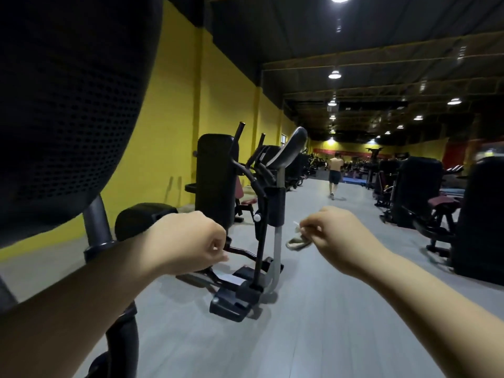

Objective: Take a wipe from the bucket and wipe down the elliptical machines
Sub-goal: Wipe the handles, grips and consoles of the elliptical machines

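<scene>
both forearms are stretched forward from the lower corners of the frame, with the backs of the hands turned up. the left hand (191, 241), left of centre, is curled into a loose fist in which nothing is seen. the right hand (338, 236), right of centre, is closed in a pinch on a crumpled wipe (296, 242), which hangs from its fingertips. an elliptical machine (274, 205) is seen between and beyond the hands. the upper left is filled by a black perforated panel (68, 105).
</scene>
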`<state>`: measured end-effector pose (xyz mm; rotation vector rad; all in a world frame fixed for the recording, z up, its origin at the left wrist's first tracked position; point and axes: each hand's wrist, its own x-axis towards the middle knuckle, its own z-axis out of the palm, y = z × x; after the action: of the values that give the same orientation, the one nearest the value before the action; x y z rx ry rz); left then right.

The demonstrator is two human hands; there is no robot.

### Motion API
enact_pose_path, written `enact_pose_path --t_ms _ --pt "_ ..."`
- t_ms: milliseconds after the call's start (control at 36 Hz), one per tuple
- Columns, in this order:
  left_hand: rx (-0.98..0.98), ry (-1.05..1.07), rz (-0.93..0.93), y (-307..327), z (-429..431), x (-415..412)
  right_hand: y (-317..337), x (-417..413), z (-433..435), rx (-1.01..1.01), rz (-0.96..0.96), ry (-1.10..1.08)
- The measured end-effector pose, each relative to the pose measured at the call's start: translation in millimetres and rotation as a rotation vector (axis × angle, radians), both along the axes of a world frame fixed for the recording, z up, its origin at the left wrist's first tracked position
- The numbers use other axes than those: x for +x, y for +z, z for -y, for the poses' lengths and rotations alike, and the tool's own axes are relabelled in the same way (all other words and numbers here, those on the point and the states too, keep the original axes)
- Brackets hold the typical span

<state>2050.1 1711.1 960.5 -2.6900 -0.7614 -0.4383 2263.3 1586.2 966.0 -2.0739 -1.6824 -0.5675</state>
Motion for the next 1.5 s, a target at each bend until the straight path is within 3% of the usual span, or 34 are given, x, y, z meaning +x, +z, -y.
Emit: enact_pose_path --t_ms 333,583,1028,1333,1500 --pt "-0.031 0.394 0.054 -4 -119 93 21 128 -186 0.028 0.018 0.348" --pt "-0.027 0.642 0.089 -1 -182 96 -3 134 -330 0.078 -0.113 0.684" --pt "0.156 1.038 0.257 12 -271 35 -7 30 -552 0.123 -0.137 1.148" --pt "0.167 1.385 0.439 27 -303 0 -17 -88 -637 0.211 -0.422 1.615" --pt "0.343 1.538 0.557 33 -323 -12 -6 -156 -660 0.253 -0.585 1.848"
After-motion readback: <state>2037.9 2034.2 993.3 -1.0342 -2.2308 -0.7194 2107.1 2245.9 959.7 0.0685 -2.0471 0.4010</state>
